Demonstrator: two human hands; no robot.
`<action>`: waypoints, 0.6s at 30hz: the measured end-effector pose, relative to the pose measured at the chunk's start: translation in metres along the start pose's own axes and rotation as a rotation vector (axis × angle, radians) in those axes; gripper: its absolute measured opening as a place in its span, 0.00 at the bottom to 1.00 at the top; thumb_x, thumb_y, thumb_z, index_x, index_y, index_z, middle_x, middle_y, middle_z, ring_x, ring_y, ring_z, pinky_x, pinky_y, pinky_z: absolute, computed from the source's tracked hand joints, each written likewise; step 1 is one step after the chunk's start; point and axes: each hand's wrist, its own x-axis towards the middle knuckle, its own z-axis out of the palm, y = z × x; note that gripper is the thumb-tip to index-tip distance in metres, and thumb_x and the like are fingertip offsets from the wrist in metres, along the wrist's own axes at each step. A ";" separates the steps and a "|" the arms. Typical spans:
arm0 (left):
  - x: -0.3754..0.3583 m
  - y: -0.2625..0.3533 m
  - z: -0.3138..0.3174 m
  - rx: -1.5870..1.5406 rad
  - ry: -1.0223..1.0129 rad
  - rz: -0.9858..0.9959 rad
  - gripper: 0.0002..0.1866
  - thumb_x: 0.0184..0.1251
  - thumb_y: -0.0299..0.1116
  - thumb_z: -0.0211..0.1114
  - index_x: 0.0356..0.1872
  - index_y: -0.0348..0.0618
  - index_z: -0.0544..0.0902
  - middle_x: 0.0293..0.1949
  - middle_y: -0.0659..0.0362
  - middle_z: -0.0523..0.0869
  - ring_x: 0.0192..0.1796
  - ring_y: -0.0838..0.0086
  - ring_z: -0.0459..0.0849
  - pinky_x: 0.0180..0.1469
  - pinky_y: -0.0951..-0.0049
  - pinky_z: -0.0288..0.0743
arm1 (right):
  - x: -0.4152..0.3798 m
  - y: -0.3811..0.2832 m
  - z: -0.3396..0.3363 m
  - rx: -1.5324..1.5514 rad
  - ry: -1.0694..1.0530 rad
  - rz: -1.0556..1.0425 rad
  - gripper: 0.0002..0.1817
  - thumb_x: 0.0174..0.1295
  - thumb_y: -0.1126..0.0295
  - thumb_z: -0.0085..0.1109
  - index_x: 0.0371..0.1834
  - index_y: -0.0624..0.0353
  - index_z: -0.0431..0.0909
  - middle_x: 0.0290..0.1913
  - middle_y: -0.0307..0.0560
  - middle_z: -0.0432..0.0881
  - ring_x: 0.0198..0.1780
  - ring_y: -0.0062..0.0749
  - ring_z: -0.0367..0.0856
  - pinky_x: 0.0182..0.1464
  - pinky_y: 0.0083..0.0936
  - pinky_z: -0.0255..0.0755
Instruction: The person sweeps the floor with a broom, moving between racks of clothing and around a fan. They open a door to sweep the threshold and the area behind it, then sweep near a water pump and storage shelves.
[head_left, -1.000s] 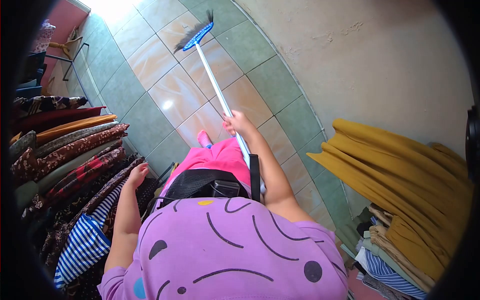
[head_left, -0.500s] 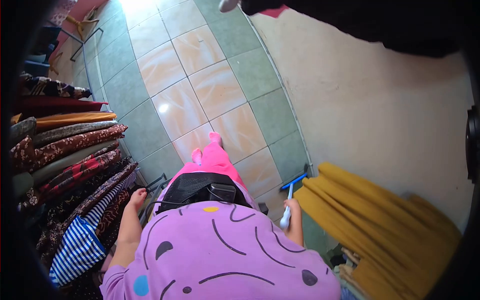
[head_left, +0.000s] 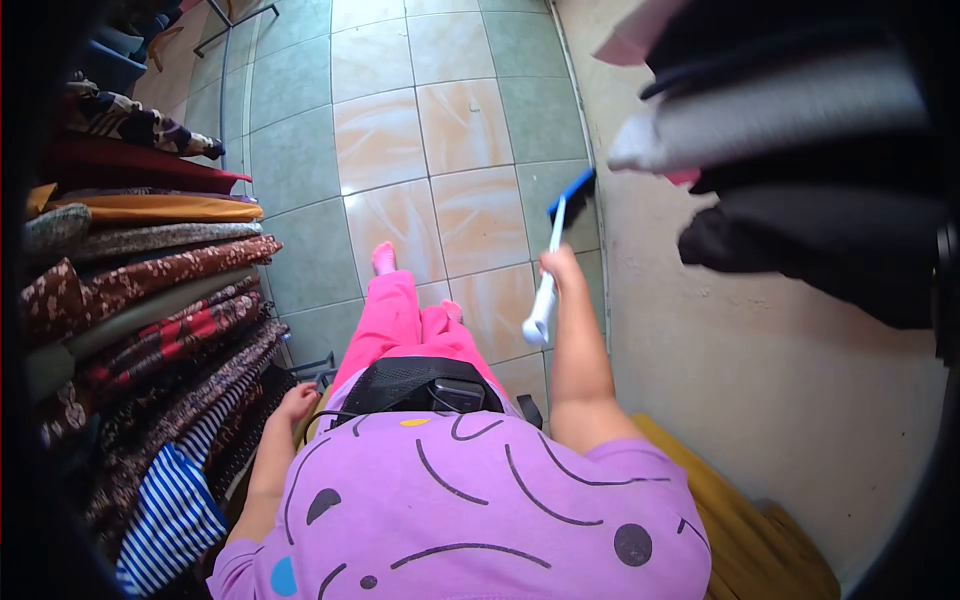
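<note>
My right hand (head_left: 562,268) is wrapped round the white handle of a broom (head_left: 543,305), held out in front of me on the right. Its blue head (head_left: 573,194) with dark bristles is at the green floor tiles, close to the wall base. My left hand (head_left: 298,402) hangs at my side with loosely bent fingers and nothing seen in it. Beside it are the hanging clothes (head_left: 185,350) and a dark metal rack bar (head_left: 312,366).
Patterned, striped and plain garments hang along the left, including a blue-and-white striped one (head_left: 170,520). Grey and black clothes (head_left: 800,120) jut out from the right wall (head_left: 680,340). A mustard cloth (head_left: 730,510) hangs behind my right arm. Tiled floor (head_left: 385,130) runs ahead.
My right arm has swung forward, carrying the broom further ahead along the wall base. I have stepped forward; the mustard cloth has dropped back and the grey and black clothes have come closer.
</note>
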 end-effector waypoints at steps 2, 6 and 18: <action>0.017 -0.030 -0.014 -0.130 -0.038 -0.105 0.16 0.50 0.32 0.53 0.42 0.40 0.71 0.32 0.57 0.78 0.35 0.75 0.75 0.40 0.79 0.66 | 0.021 -0.072 0.027 -0.162 -0.033 -0.004 0.06 0.43 0.74 0.50 0.17 0.66 0.69 0.12 0.46 0.70 0.11 0.27 0.68 0.10 0.24 0.58; 0.020 -0.022 -0.088 -0.333 0.226 -0.176 0.15 0.52 0.31 0.51 0.42 0.41 0.71 0.32 0.62 0.76 0.30 0.80 0.71 0.30 0.82 0.66 | 0.007 -0.144 0.023 0.408 -0.455 -0.151 0.03 0.50 0.73 0.46 0.24 0.60 0.66 0.11 0.36 0.63 0.08 0.17 0.59 0.08 0.15 0.55; 0.051 0.010 -0.125 -0.443 0.093 -0.232 0.15 0.54 0.31 0.50 0.44 0.41 0.69 0.33 0.61 0.74 0.29 0.80 0.70 0.29 0.83 0.65 | -0.102 0.000 -0.009 -0.346 -0.008 0.403 0.06 0.43 0.77 0.47 0.21 0.71 0.68 0.16 0.52 0.71 0.15 0.34 0.71 0.15 0.25 0.65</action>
